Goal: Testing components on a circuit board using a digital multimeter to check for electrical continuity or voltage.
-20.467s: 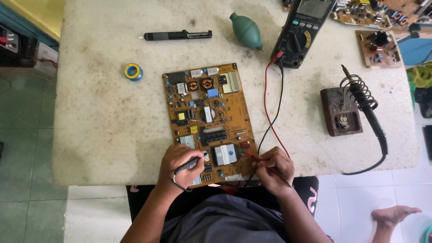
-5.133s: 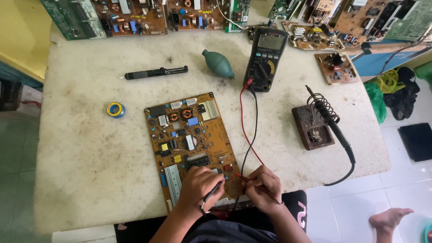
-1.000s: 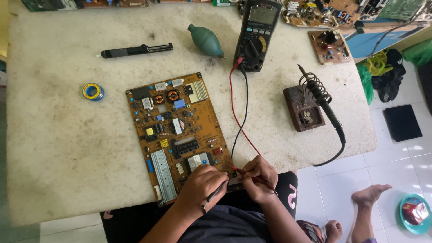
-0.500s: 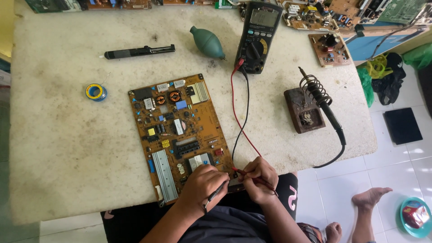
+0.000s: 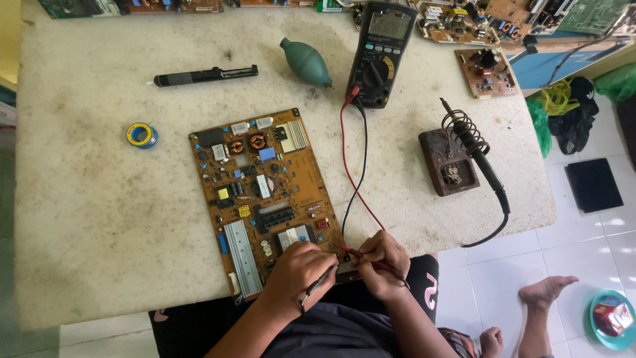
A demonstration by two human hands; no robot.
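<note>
We still hold both hands at the circuit board's near-edge end, left hand pinching the black probe, right hand the red probe, contacts unchanged, measuring continues.

Left hand slightly nearer right hand

Left hand and right hand are pressing black probe and red probe against the circuit board's near edge; leads are running to the multimeter on the counter.
</note>
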